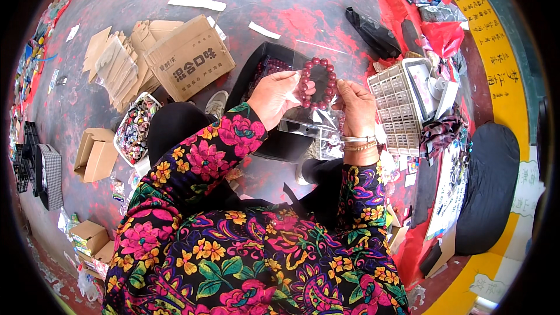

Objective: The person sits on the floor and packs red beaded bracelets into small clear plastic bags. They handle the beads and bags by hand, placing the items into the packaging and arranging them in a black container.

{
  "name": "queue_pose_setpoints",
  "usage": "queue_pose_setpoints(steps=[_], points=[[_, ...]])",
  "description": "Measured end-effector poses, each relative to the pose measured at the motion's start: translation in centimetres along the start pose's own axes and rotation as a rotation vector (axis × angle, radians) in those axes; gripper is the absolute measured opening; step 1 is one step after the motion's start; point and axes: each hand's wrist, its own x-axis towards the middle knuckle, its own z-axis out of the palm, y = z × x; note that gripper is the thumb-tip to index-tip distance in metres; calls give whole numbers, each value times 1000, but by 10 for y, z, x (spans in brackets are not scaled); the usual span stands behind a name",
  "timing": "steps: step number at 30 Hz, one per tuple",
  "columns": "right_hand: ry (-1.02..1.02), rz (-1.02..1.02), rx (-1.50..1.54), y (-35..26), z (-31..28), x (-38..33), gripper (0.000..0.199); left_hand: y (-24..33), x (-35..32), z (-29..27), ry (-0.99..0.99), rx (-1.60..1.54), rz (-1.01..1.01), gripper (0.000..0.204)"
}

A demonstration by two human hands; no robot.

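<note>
From the head view: I've got the dark red bead bracelet (pixel 318 83) pinched from both sides, held up in front of me over the black tray (pixel 256 73). My left hand (pixel 275 98) grips its left edge along with the mouth of a clear plastic bag (pixel 312 118), and my right hand (pixel 354 105) has its fingertips closed on the right edge of the loop. So both hands are clamped on the bracelet, a little apart with the ring of beads stretched between them.

My take on doing this bit well: keep the bag mouth held open with the left thumb, keep the beads flat like a coin so they slide in rather than bunch, and don't tug hard, since the cord inside probably stretches.

As for packaging around me: a brown cardboard box (pixel 189 58) with dark print on its side lies tipped on the red floor (pixel 286 6) up left, next to a fan of flattened cardboard pieces (pixel 116 58). Smaller plain boxes (pixel 96 154) sit further left. White paper strips (pixel 196 3) lie on the floor beyond. On the right there's a white gridded plastic basket (pixel 396 108), and a yellow band (pixel 496 52) with dark characters runs along the far right edge.
</note>
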Motion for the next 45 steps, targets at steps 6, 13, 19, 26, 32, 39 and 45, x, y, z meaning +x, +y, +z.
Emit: queue_pose_setpoints(steps=[6, 13, 19, 26, 32, 39, 45], points=[[21, 38, 20, -3, 2, -2, 14, 4, -2, 3, 47, 32, -5, 21], [-34, 83, 90, 2, -5, 3, 13, 6, 1, 0, -4, -34, -66, 25], [-78, 123, 92, 4, -6, 3, 14, 9, 2, 0, -5, -45, -125, 26], [-177, 278, 186, -3, -1, 1, 18, 10, 3, -5, 78, 41, -63, 29], [-258, 387, 248, 8, -7, 6, 20, 7, 5, -6, 50, 121, -21, 28], [-286, 363, 273, 8, 1, 4, 16, 10, 2, -3, 60, 152, -14, 23], [-278, 343, 326, 12, 3, 4, 17, 7, 3, -5, 87, 194, -45, 22]])
